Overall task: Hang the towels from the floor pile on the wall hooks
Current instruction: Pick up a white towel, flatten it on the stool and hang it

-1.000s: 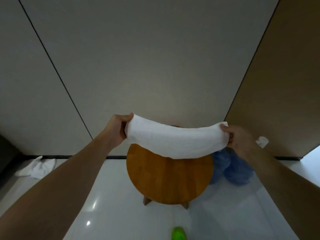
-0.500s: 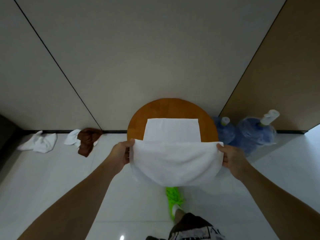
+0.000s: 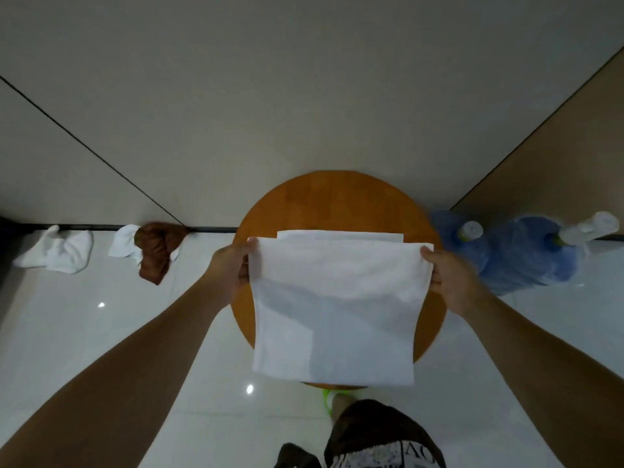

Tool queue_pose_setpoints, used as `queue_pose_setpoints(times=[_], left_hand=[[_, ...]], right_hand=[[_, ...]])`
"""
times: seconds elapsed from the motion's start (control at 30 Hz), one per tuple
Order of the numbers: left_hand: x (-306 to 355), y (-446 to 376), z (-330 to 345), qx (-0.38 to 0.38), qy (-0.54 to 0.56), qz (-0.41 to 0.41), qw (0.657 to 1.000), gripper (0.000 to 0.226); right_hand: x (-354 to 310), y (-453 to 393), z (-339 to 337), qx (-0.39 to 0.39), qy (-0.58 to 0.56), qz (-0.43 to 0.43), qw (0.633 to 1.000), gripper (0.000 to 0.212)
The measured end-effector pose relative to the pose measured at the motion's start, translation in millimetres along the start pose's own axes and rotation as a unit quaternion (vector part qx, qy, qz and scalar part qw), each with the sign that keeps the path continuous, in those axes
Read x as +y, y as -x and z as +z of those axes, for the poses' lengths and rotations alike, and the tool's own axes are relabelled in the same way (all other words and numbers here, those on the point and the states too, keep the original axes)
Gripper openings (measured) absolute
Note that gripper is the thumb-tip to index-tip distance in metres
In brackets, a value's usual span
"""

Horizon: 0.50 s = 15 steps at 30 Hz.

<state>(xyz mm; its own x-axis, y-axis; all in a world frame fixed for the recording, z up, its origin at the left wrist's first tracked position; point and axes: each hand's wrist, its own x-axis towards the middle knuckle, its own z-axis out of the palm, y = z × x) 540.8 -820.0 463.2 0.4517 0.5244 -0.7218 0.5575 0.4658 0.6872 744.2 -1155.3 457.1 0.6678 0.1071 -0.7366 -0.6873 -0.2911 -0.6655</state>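
Observation:
I hold a white towel (image 3: pixel 337 309) stretched flat over a round wooden stool (image 3: pixel 337 201). My left hand (image 3: pixel 229 268) pinches its upper left corner and my right hand (image 3: pixel 449 275) pinches its upper right corner. The towel hangs down toward me over the stool's near edge. Behind its top edge shows a strip of a second folded white towel (image 3: pixel 339 235) lying on the stool. On the floor by the wall lie a crumpled white towel (image 3: pixel 57 253), a brown towel (image 3: pixel 155 251) and another white towel (image 3: pixel 125 244) under it. No wall hooks are in view.
Two blue water jugs (image 3: pixel 526 251) stand on the floor right of the stool, at the corner with a brown wall panel (image 3: pixel 557 157). A grey wall (image 3: pixel 270 96) rises behind. My leg in patterned shorts (image 3: pixel 381 440) and a green shoe (image 3: pixel 327 398) are below the stool.
The view has tilted down from the wall to the stool. The towel, first held sagging in the air, is now lowered and spread over the stool and the folded towel on it.

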Motion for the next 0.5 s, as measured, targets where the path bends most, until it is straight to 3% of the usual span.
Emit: queue_pose_setpoints(times=[0.27, 0.37, 0.5], left_hand=[[9, -93, 46, 0.059, -0.032, -0.026, 0.997, 0.05], [-14, -114, 58, 0.074, -0.126, -0.028, 0.989, 0.04], [-62, -107, 62, 0.092, -0.324, -0.038, 0.941, 0.035]], right_hand=[[-12, -103, 28, 0.087, 0.106, 0.001, 0.991, 0.022], [15, -128, 31, 0.094, 0.244, -0.034, 0.965, 0.021], [58, -133, 26, 0.085, 0.395, -0.071, 0.912, 0.02]])
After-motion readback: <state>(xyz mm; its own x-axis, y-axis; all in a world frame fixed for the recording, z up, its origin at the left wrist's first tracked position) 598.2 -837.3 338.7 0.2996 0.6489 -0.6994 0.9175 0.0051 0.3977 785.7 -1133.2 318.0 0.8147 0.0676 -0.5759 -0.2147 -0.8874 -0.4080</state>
